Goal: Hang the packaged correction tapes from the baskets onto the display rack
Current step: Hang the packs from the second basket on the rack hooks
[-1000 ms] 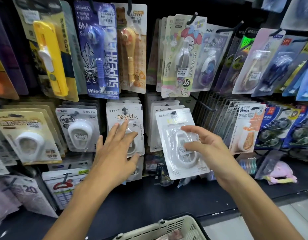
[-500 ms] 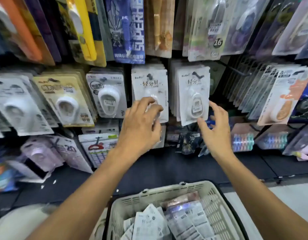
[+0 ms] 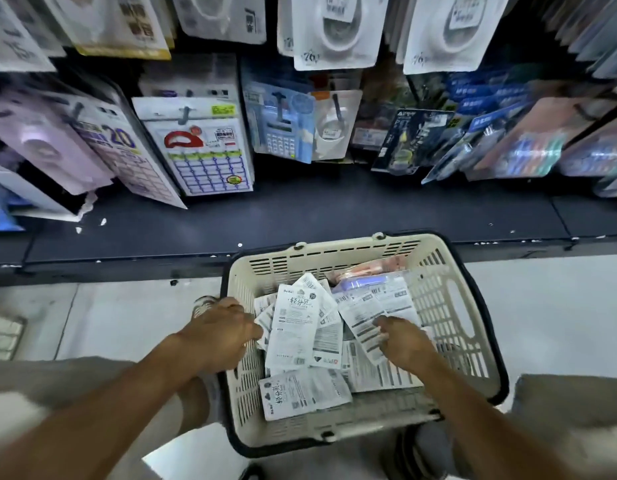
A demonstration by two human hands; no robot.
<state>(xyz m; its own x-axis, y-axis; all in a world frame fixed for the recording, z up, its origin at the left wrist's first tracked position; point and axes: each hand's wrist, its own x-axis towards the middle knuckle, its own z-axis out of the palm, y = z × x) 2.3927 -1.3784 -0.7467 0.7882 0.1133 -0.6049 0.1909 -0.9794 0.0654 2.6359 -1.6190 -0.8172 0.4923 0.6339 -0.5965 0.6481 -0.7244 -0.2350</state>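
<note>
A cream plastic basket point(image 3: 449, 306) sits on the floor below me, holding several white packaged correction tapes lying back side up. My left hand point(image 3: 220, 336) is inside the basket's left side, its fingers curled onto the left edge of a white correction tape pack point(image 3: 295, 327). Further right, my right hand point(image 3: 402, 342) pinches the right edge of another pack point(image 3: 364, 323) printed with barcodes. More white correction tape packs point(image 3: 334, 32) hang on the display rack at the top of the view.
A dark shelf ledge point(image 3: 300, 216) runs between the rack and the basket. Calendar-style cards point(image 3: 206, 157), a purple pack point(image 3: 50, 143) and blue packs point(image 3: 480, 109) hang on the lower hooks. Pale floor tiles point(image 3: 127, 317) lie on both sides of the basket.
My view has dropped from the rack to the basket. Both hands left the hanging packs and came down into the basket onto the loose packs.
</note>
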